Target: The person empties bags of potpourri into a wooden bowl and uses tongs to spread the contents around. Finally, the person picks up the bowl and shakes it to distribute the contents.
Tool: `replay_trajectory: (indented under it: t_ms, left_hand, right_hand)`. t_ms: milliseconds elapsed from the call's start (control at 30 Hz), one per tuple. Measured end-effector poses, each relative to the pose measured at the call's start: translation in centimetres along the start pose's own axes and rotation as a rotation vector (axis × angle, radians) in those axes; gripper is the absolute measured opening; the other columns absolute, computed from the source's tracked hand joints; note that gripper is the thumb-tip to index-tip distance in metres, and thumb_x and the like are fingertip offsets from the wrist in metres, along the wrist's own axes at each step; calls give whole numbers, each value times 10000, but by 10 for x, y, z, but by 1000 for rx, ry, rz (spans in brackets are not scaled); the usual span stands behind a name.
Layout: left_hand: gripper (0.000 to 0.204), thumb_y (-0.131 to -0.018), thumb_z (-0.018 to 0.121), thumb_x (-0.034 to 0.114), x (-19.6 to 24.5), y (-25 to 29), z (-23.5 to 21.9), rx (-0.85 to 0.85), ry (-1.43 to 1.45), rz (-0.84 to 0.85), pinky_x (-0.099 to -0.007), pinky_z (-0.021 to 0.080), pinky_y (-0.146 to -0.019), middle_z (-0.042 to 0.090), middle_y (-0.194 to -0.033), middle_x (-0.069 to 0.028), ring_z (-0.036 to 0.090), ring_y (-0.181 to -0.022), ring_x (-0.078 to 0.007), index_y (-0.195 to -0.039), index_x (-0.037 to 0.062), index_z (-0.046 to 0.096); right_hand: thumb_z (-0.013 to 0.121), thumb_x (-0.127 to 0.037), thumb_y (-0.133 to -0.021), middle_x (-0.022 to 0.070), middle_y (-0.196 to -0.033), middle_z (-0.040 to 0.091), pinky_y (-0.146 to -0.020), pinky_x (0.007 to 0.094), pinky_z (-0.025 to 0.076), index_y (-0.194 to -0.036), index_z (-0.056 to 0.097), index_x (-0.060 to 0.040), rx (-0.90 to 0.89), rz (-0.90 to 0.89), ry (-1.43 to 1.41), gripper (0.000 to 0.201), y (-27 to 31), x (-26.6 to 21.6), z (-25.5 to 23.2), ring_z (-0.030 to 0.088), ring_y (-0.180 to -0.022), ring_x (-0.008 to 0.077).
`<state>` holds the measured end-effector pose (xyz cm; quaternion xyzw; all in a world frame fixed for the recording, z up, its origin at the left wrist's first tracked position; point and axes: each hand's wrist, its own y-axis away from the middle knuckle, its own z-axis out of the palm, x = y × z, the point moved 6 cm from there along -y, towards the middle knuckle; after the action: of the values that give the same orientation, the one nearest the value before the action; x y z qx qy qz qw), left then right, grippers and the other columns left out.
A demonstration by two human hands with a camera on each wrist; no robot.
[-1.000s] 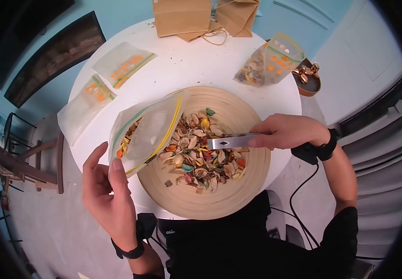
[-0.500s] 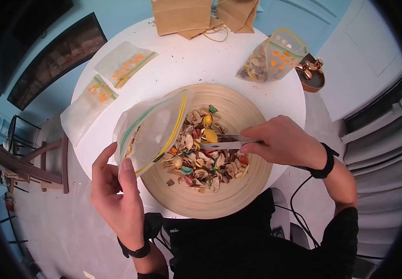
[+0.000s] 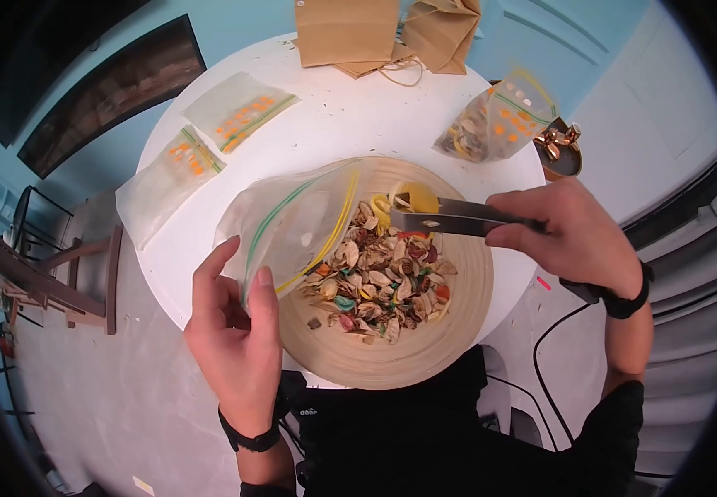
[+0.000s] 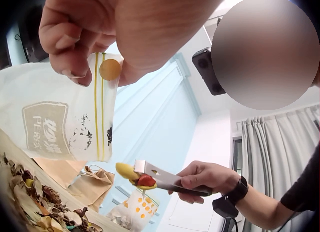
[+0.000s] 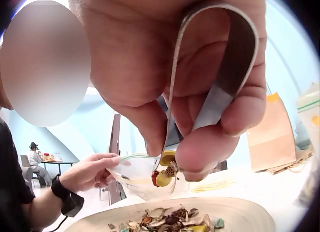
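Note:
My right hand (image 3: pixel 569 236) pinches metal tongs (image 3: pixel 458 217), whose tips hold yellow pieces (image 3: pixel 418 197) above the far side of a round wooden bowl (image 3: pixel 458 323). A red piece (image 4: pixel 146 180) also shows between the tips in the left wrist view. Dried petals and potpourri (image 3: pixel 383 282) lie in the bowl. At the bowl's left side my left hand (image 3: pixel 238 331) grips the edge of a clear zip bag (image 3: pixel 292 219) with thumb and fingers; its mouth faces the tongs. How much the bag holds cannot be told.
Two flat zip bags (image 3: pixel 238 112) lie at the table's back left. Brown paper bags (image 3: pixel 347 33) stand at the back. A filled zip bag (image 3: pixel 491 120) stands at the back right, beside a dark tray with copper-coloured ornaments (image 3: pixel 559 141). In the right wrist view, a person (image 5: pixel 36 162) sits far behind.
The tongs have risen from the potpourri with yellow pieces in their tips, moving up and away toward the bowl's far side. My left hand still grips the bag, slightly shifted in view.

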<state>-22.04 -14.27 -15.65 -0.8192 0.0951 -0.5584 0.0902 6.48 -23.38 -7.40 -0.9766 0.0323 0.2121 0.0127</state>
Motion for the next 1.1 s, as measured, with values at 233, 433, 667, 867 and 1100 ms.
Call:
replay_trajectory:
  t_ms: [233,433,667,867,1100]
  left_hand:
    - [317,-982,651,117,11,3,9,-35,-46,40,-221,282,-532,452,-613,54,380,-580,-22,-1281,15,621]
    - [314,-987,645,125,12,1,8,-21,-95,41,-227,284,-530,444,-607,54,379,-580,-23,-1277,8,621]
    - [348,-925,704,101,7,-6,5,-14,-85,56,-234,363,-499,470,-573,6,438,-507,-62,-1257,30,630]
    - [336,-992,631,125,1,-3,0,-15,-15,-22,-220,297,-532,484,-637,44,409,-581,-27,-1306,10,600]
    - [337,-1001,623,150,-4,-3,1,-14,-11,2,-213,296,-517,476,-632,45,407,-571,-23,-1305,7,602]
  right_hand:
    - [661,-283,-930,180,-646,623,-593,420,482,-877,715,-5,-201,-165,-23,288,-43,-48,18,616,-602,357]
    - [633,-341,-934,182,-668,646,-634,456,497,-854,708,4,-197,-250,107,362,-62,-65,41,644,-647,365]
    - [653,-308,-944,136,-655,640,-627,440,487,-976,718,-44,-114,-95,103,274,-21,-49,14,639,-636,352]
    - [654,-363,-962,153,-655,611,-613,419,465,-1023,694,-39,-193,-9,-10,332,34,18,14,597,-620,352]
    - [566,-437,-1024,141,-675,635,-643,386,493,-1084,719,-19,-636,367,-56,449,58,57,26,632,-647,279]
